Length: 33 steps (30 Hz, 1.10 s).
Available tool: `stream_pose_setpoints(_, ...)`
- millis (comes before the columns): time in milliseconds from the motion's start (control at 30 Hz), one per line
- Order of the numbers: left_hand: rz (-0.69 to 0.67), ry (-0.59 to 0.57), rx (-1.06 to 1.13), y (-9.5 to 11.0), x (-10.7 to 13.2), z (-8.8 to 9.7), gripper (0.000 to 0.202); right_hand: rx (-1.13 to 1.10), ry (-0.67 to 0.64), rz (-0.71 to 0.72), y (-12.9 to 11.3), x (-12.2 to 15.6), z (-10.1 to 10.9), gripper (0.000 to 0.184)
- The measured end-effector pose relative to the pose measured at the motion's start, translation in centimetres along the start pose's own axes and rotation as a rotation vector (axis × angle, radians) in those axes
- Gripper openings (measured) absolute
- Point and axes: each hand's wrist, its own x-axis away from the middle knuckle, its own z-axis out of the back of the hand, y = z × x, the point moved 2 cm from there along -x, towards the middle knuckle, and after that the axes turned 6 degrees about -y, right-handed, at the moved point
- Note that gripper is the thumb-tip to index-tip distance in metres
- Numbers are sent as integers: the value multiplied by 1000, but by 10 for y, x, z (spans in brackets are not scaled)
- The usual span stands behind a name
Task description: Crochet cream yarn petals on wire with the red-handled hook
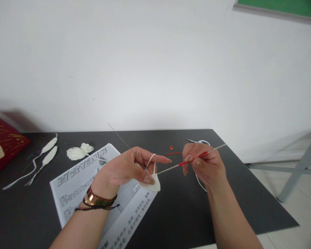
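Note:
Between thumb and fingers, my left hand (134,167) pinches a small white crochet piece (153,184). White yarn loops over its raised index finger, which points to the right. A thin wire (119,135) sticks up behind this hand. My right hand (204,160) grips a crochet hook (181,163) by its red middle section. The hook's metal tip reaches the upper edge of the white piece; whether it is inside a stitch is too small to tell. Under my left hand and forearm lies a printed pattern sheet (75,183), partly covered.
White yarn (79,152) lies beyond the sheet, and two finished white crochet pieces (50,155) with tails are to its left. A red box (5,145) stands far left. Scissors (203,142), an orange stitch marker (171,147) and a red needle (173,153) lie near my right hand.

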Motion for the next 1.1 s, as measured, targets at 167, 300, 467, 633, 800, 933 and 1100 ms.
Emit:
stream_pose_setpoints(167, 4, 5, -17, 0, 0, 0, 48, -1, -20, 4, -1, 0, 0, 6)
stream_pose_setpoints(300, 10, 9, -27, 0, 0, 0, 49, 17, -16, 23, -2, 1, 1, 5)
stream_pose_setpoints(467, -16, 66, -77, 5, 0, -5, 56, 25, 24, 22, -2, 1, -1, 6)
stream_pose_setpoints(633, -71, 250, -99, 10, 1, -8, 58, 65, 92, 43, -2, 1, -5, 6)
stream_pose_setpoints(800, -147, 365, -117, 13, 3, -12, 61, 78, 173, 85, 0, 1, -7, 6)
stream_pose_setpoints(933, -164, 404, -150, 15, 5, -15, 62, 15, 205, 60, 4, 1, -8, 4)
stream_pose_setpoints(1100, -163, 392, -167, 15, 4, -16, 59, -77, 224, -7, 7, 0, -10, 5)
